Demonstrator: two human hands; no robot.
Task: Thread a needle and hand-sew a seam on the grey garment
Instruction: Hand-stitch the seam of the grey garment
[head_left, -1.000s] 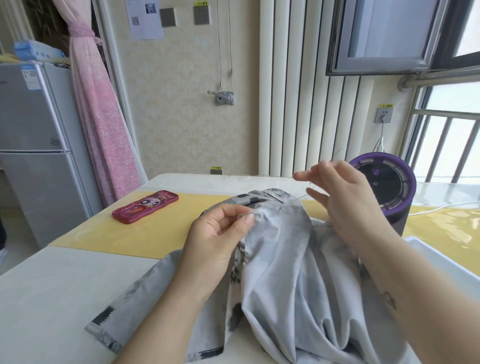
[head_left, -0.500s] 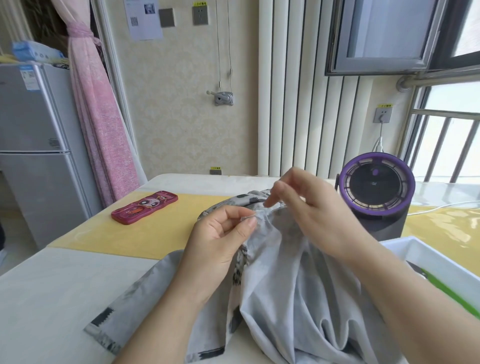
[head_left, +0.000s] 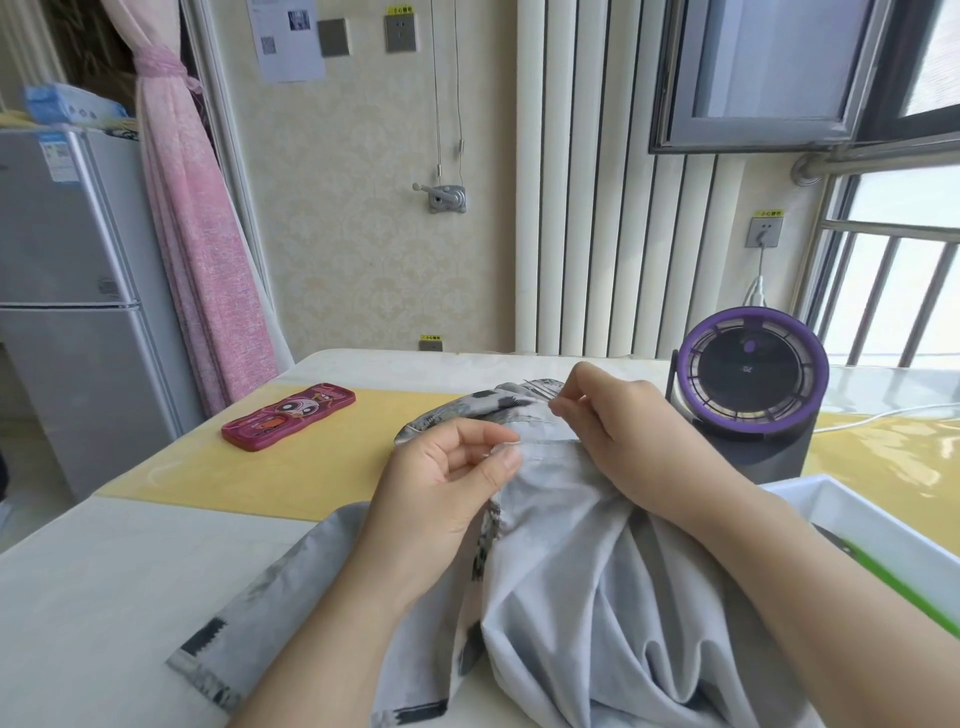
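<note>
At centre frame, the grey garment (head_left: 571, 571) lies bunched on the white table (head_left: 104, 571). Its raised fold is held between both hands, and its lower part drapes toward the bottom edge. Left hand (head_left: 441, 483), just left of the fold: thumb and forefinger are pressed together on the fabric edge, with the remaining fingers curled toward the palm. Right hand (head_left: 623, 431), just right of the fold and slightly higher: the fingertips pinch a thin needle (head_left: 540, 389), which projects up and to the left over the patterned part of the garment. Thread is too fine to make out. The two pinch points are near each other, with a short span of fabric edge between them. Left of centre, a pink case (head_left: 288, 415) lies on the yellow mat (head_left: 260, 478). Right of centre, a purple-rimmed fan (head_left: 753, 374) stands behind the right hand. A white tray (head_left: 852, 512) occupies the lower right and holds a green item (head_left: 904, 587).
</note>
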